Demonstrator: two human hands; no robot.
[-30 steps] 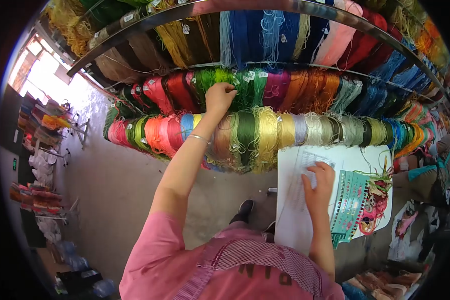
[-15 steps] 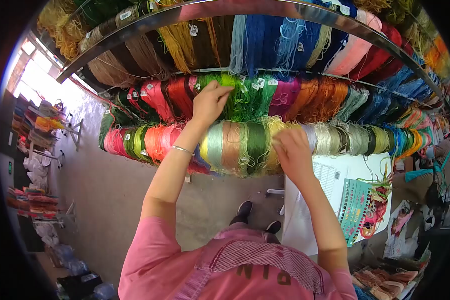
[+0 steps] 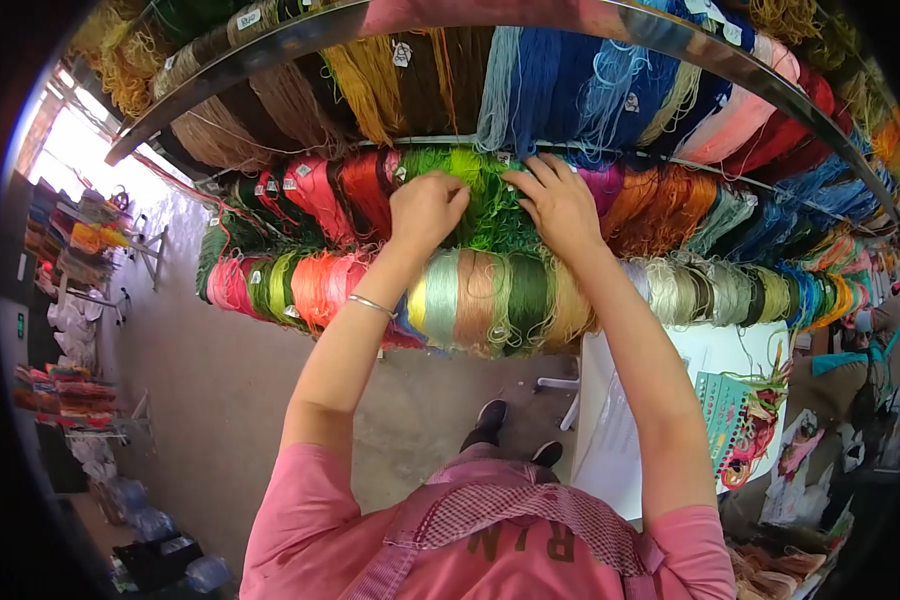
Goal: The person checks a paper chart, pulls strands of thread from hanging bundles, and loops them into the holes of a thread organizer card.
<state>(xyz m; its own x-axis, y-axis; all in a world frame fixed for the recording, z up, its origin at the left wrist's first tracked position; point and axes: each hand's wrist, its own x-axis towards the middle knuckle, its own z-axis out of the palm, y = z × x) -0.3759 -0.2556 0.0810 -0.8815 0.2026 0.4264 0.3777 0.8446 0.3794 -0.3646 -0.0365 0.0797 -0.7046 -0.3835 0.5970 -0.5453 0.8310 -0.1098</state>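
My left hand (image 3: 427,210), with a bangle on the wrist, is curled closed against the left side of the green thread skeins (image 3: 483,215) on the middle rack. Its fingertips press into the bright green thread, partly hidden by the hand. Opposite it, my right hand (image 3: 562,208) rests on the right side of the same green skeins, fingers spread and slightly bent. Small white tags hang among these skeins. Below both wrists runs a front row of skeins in pale green (image 3: 438,295), tan, dark green and yellow.
A curved metal rail (image 3: 390,32) crosses above, with brown, gold and blue skeins (image 3: 537,90) behind it. Right of my body stands a white table (image 3: 602,440) with a teal thread sample card (image 3: 722,415). More thread bundles (image 3: 70,400) lie on racks at the left.
My right hand has moved up and left, from over the front row to the green skeins, its fingers spreading. My left hand stays at the green thread, slightly lower.
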